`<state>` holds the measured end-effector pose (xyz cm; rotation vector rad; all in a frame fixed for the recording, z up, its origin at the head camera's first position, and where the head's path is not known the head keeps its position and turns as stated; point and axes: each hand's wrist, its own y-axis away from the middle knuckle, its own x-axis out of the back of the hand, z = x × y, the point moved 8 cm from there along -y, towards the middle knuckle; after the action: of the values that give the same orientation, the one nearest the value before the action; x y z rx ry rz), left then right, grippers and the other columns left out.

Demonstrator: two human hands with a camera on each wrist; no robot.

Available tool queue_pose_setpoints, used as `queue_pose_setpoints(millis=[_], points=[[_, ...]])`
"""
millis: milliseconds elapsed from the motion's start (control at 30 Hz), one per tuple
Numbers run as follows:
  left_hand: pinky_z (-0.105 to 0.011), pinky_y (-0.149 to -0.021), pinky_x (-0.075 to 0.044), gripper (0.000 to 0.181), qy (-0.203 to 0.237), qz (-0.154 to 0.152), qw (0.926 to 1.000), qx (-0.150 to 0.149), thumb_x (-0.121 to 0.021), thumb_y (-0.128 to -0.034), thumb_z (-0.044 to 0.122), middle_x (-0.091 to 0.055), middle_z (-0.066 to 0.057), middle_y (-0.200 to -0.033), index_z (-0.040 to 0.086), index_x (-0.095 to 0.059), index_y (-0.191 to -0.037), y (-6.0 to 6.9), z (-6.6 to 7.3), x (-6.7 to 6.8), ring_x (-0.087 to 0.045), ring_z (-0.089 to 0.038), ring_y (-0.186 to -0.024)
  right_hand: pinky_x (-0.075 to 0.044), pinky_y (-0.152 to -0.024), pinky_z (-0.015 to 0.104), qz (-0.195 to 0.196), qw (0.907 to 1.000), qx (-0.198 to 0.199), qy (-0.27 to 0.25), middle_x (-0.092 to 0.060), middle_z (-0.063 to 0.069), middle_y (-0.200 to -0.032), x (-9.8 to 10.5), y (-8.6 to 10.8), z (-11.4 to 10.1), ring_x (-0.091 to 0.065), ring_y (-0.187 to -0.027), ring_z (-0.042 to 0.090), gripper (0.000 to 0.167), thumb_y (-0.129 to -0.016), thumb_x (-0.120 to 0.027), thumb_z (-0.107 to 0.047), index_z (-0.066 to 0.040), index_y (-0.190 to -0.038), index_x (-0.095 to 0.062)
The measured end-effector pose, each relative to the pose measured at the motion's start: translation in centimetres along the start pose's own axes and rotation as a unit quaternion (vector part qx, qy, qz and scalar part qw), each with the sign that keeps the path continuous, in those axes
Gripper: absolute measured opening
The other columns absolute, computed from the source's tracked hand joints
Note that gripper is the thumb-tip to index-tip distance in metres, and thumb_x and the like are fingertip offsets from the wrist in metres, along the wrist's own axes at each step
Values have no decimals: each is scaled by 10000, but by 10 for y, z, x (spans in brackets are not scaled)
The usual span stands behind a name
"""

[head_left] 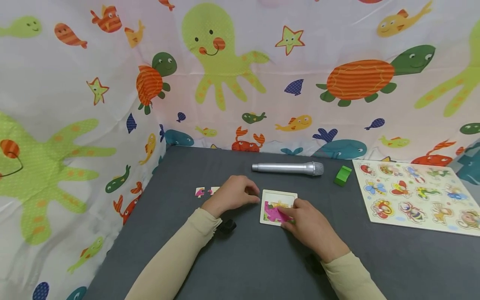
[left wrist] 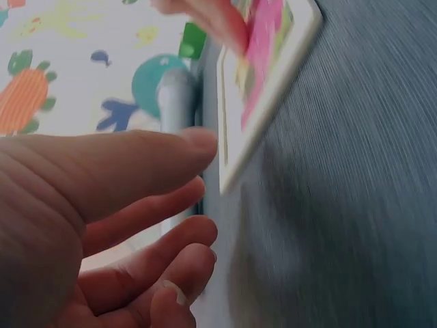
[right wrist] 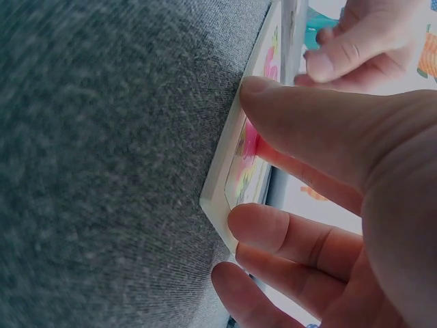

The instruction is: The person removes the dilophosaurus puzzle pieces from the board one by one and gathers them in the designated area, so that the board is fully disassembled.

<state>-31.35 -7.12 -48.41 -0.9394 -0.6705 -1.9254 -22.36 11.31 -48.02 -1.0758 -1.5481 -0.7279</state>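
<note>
A small square jigsaw puzzle with a white frame lies on the dark table, its lower part filled with pink and green pieces. My right hand holds this puzzle at its near right corner. In the right wrist view the thumb rests on one edge, other fingers lie along the side, and the index finger touches the pink area. Just left of the frame, my left hand hovers with loosely bent fingers and nothing between them. Loose jigsaw pieces lie beyond it, one partly hidden by that hand.
A silver microphone lies behind the puzzle. To its right are a green block and a large board with insect pictures. A sea-animal curtain borders the table at the back and left.
</note>
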Motion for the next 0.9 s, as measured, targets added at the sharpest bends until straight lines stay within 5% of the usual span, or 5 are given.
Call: queue_pose_setpoints(millis=[267, 700, 900], points=[[-281, -818, -556, 290, -82, -309, 9985, -440, -893, -913, 301, -779, 8, -1083, 161, -854, -1164, -4, 22, -16, -668, -95, -945, -515, -759, 384, 22, 10000, 41, 18, -591, 63, -924, -2, -4, -4, -531, -853, 209, 436, -893, -898, -299, -186, -1303, -802], [-293, -857, -540, 145, -469, -121, 9963, -714, -910, -892, 329, -749, 69, -982, 227, -888, -993, -6, 25, -22, -619, -87, -966, -489, -727, 351, 54, 10000, 41, 36, -583, 51, -896, -1, -3, -2, -508, -826, 186, 444, -883, -906, -295, -190, -1302, -804], [-298, -857, -514, 152, -601, -89, 9963, -605, -924, -874, 370, -710, 35, -993, 247, -859, -935, -10, 25, -26, -572, -92, -941, -505, -750, 364, 99, 9999, 31, 57, -593, 54, -909, 1, -1, 0, -523, -845, 194, 444, -882, -906, -297, -192, -1302, -804]])
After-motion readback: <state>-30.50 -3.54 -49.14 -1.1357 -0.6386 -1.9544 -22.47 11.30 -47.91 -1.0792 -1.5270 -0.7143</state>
